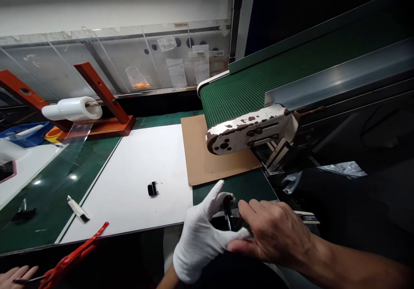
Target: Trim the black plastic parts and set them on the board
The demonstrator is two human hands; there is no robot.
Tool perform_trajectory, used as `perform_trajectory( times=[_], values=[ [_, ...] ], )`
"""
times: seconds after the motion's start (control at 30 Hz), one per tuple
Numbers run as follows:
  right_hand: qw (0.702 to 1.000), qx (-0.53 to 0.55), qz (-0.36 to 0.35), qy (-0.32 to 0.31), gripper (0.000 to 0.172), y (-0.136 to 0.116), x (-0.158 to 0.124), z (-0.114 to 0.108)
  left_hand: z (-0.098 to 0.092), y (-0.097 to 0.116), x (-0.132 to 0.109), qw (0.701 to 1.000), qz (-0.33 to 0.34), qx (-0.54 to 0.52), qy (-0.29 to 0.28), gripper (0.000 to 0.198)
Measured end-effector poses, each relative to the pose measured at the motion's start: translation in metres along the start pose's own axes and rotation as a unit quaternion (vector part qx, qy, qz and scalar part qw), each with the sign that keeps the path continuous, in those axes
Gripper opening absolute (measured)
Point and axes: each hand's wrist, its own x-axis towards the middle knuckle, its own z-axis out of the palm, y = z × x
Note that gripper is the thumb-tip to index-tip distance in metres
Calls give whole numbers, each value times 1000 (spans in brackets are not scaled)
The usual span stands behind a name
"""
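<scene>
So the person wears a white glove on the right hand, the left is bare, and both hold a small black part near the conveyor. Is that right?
Not quite. The head view shows the white glove on the left hand; the right hand is bare. Both do hold a small black part near the green conveyor.

Open white sheet (136, 168) ahead; conveyor end (249, 129) overhanging right.

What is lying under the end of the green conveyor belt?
A brown cardboard sheet lies flat on the table beneath the conveyor belt's white, chipped end bracket. Its right part is covered by the conveyor, so how far it extends cannot be seen.
</scene>
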Motion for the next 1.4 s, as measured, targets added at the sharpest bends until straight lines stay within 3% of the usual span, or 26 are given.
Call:
perform_trajectory(
  times=[0.2,0.33,0.4,0.53,0.67,0.9,1.0,1.1,1.27,1.4],
  values=[
    [1000,21,-14,6,76,3,3,-2,0,-1,-1,1000,9,-9,-11,92],
    [984,172,-12,33,71,6,0,-4,-1,-2,-2,997,76,0,-5,94],
    [955,290,55,37,69,6,-6,-4,-1,-2,-3,994,106,9,10,94],
    [859,469,202,31,64,2,-18,-1,0,0,-4,992,119,27,13,92],
    [819,521,241,-5,32,0,-17,-1,1,4,-5,992,120,48,5,88],
    [753,592,264,-119,26,8,-7,-11,1,0,-4,989,123,66,-54,96],
    [749,598,247,-142,25,11,-7,-13,1,-1,-4,990,118,41,-67,97],
    [772,576,235,-128,28,12,-10,-12,2,-1,-4,991,110,38,-64,98],
    [831,459,313,-11,36,10,-28,4,2,2,-2,993,60,86,-55,107],
    [832,425,348,76,22,2,-47,18,2,2,0,985,41,163,-49,105]
  ],
)
